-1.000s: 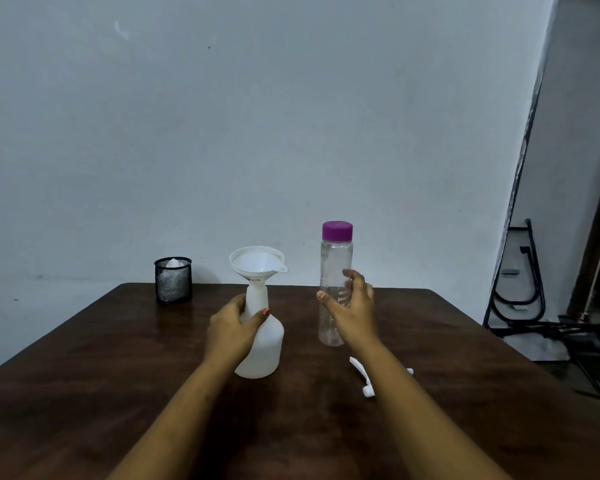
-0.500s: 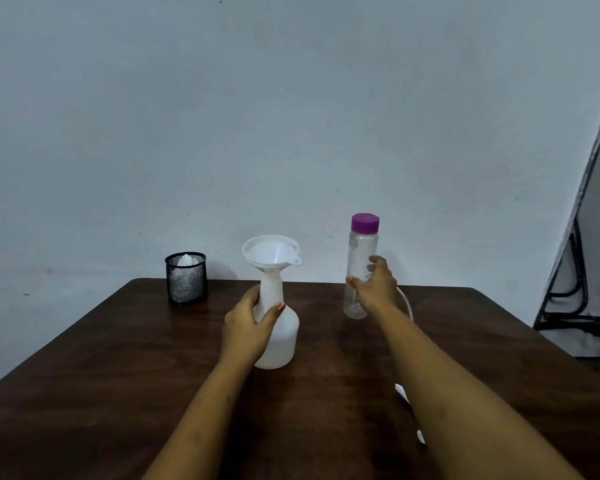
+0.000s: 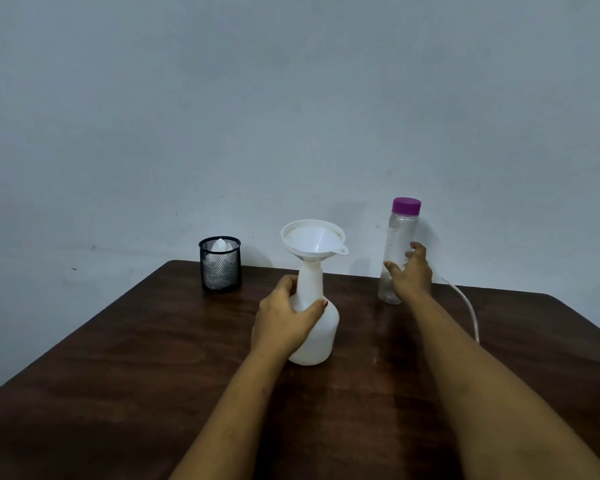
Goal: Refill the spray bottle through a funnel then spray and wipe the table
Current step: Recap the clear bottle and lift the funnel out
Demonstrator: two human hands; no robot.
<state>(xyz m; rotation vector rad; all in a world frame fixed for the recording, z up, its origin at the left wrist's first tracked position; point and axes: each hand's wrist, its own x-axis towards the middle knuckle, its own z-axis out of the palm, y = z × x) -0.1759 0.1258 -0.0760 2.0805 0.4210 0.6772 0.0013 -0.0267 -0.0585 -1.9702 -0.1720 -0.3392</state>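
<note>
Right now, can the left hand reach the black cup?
Probably yes: nothing stands between the left hand and the cup, but it grips the bottle and must let go first.

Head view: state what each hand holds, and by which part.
Left hand grips the white spray bottle at its shoulder, below the neck. Right hand grips the clear purple-capped bottle around its lower body.

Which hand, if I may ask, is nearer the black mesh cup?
Left. The left hand grips the white spray bottle right of the cup; the right hand, farther right, holds the clear purple-capped bottle.
</note>
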